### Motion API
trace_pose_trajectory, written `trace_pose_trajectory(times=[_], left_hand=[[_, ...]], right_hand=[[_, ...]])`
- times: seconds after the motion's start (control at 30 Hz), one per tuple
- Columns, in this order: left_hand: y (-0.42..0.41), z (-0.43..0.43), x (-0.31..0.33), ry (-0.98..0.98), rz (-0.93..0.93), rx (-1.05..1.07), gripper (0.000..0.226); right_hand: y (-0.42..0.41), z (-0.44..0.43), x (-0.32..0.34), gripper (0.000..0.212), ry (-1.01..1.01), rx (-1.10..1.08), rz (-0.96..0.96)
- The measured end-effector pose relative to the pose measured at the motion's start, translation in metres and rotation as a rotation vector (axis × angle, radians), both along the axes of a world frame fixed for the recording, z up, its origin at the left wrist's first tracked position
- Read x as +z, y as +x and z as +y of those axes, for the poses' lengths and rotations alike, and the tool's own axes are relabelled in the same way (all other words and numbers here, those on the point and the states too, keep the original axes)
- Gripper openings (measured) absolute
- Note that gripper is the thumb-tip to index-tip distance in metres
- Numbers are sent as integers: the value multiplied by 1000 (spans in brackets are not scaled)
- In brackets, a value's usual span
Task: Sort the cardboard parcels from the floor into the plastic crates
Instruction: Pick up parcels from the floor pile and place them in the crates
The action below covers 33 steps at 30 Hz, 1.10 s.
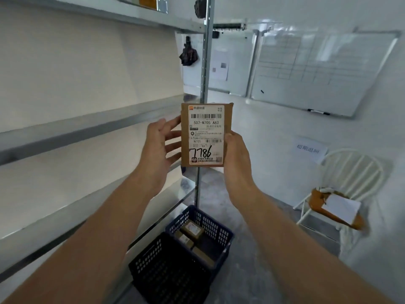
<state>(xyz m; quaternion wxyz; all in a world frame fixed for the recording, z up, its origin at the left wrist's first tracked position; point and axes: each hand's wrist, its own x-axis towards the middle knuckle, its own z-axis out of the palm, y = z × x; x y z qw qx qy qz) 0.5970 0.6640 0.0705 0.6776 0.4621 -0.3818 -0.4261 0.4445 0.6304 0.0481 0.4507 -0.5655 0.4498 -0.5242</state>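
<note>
While its label faces the camera, the cardboard parcel (206, 134) is held upright in the air, directly in front of the shelf post (205, 69) and well above the floor.

Head view, the only one. The right hand (236, 159) grips the parcel's lower right edge, thumb at the front edge, other fingers hidden behind it. It looks to carry the weight. The left hand (157, 148) is spread with straight fingers, tips at the parcel's left edge. I cannot tell if they touch. It reads as steadying, not gripping. The label (206, 128) is upright, printed code and handwritten 7786 legible. I judge the parcel is raised like this to read the number before choosing a crate.

Two plastic crates sit on the floor at the foot of the shelf post. The blue crate (228, 235) is nearer the post, with small parcels (191, 230) already inside. The black crate (153, 253) is just in front of it, its inside too dark to tell. They sit close together below the hands, probably to keep the drop short.

A chair (350, 167) stands well right of the post, with a brown packet (317, 201) on its seat.

Task partly done; this parcel is not yet in a crate. The next move is likely lowering it into the matching crate, but which one, I cannot tell.
</note>
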Motion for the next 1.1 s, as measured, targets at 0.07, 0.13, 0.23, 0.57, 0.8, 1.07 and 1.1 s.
trace_pose_trajectory(times=[0.07,0.13,0.23,0.57,0.8,1.07,1.1], left_hand=[[-7,-31,-8,38,5,-38,55],[-14,-58,-16,65,9,-65,54],[-28,-98,-25,93,7,-82,53],[-115,-227,-86,171,-1,50,50],[-145,-290,-143,279,105,220,51],[-103,-351,-206,447,206,400,47],[-96,-361,-214,463,225,402,46]], right_hand=[[-8,-25,-10,34,28,-44,1],[-17,-50,-17,35,60,-82,3],[-33,-89,-27,34,89,-100,29],[-110,-242,-84,38,193,7,50],[-137,-332,-136,37,246,220,116],[-81,-414,-203,47,366,381,203],[-72,-425,-211,52,374,376,223]])
